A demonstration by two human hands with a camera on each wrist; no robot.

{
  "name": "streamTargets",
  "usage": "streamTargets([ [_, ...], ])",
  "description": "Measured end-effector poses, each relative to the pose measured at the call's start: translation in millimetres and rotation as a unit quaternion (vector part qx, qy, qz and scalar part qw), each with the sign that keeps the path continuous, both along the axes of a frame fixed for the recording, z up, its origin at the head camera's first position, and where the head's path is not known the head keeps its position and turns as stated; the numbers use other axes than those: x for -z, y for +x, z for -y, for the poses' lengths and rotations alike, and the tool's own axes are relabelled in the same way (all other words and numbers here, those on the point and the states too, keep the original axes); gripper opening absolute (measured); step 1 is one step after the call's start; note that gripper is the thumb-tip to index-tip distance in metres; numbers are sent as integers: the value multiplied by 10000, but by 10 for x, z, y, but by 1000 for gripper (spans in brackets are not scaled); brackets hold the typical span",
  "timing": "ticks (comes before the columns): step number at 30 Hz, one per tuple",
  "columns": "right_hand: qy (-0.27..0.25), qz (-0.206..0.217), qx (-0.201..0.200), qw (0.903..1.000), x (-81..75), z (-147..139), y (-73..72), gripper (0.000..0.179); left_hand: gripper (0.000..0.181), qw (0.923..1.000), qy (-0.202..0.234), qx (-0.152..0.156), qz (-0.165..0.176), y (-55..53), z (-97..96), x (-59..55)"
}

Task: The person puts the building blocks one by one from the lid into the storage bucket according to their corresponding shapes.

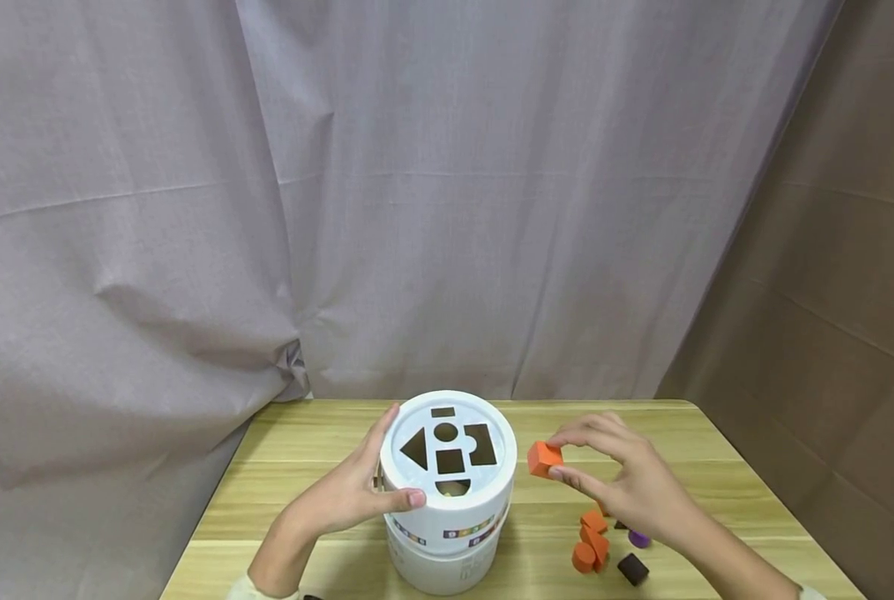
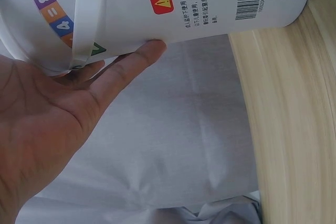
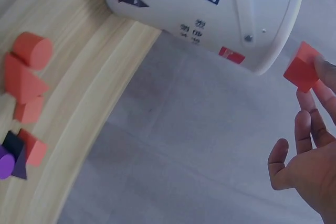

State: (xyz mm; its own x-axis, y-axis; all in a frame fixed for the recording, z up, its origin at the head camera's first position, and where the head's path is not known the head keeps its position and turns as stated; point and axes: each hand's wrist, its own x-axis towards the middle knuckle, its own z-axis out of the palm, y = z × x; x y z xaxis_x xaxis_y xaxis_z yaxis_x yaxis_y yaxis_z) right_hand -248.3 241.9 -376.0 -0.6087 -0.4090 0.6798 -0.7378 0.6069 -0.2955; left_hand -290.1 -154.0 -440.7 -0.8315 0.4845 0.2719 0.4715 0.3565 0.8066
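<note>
A white shape-sorter bucket [image 1: 447, 533] stands upright, its lid [image 1: 484, 414] cut with a triangle, a circle, a square and other holes. My left hand [image 1: 349, 492] rests against its left side. The thumb lies over the lid's front edge, and straight fingers [image 2: 123, 74] touch the bucket wall in the left wrist view. My right hand [image 1: 626, 467] pinches an orange block [image 1: 544, 459] between thumb and fingertips, just right of the lid and apart from it. The same block [image 3: 303, 67] shows beside the bucket's rim in the right wrist view.
Several loose blocks lie at the right front of the wooden table [image 1: 267, 500]: an orange cylinder [image 1: 583, 557], an orange triangular block [image 1: 598, 546], a black block [image 1: 632, 569] and a purple one [image 1: 639, 540]. Grey curtains [image 1: 447, 208] hang behind.
</note>
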Motion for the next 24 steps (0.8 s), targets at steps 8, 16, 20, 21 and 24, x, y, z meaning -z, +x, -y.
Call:
streamTargets([
  [8, -198, -46, -496, 9986, -11, 215, -51, 45, 131, 9999, -24, 18, 106, 20, -12, -18],
  [16, -232, 307, -539, 9978, 4, 358, -93, 40, 132, 9998, 26, 13, 176, 32, -8, -20],
  [20, -190, 308, -561, 9978, 3, 427, -132, 38, 132, 9998, 68, 31, 210, 33, -28, -20],
  [21, -183, 292, -588, 9977, 2, 443, -142, 38, 132, 9997, 64, 31, 217, 35, -34, -20],
  [24, -193, 264, -689, 9971, 1, 484, -174, 38, 132, 9997, 45, 20, 231, 36, -53, -17],
])
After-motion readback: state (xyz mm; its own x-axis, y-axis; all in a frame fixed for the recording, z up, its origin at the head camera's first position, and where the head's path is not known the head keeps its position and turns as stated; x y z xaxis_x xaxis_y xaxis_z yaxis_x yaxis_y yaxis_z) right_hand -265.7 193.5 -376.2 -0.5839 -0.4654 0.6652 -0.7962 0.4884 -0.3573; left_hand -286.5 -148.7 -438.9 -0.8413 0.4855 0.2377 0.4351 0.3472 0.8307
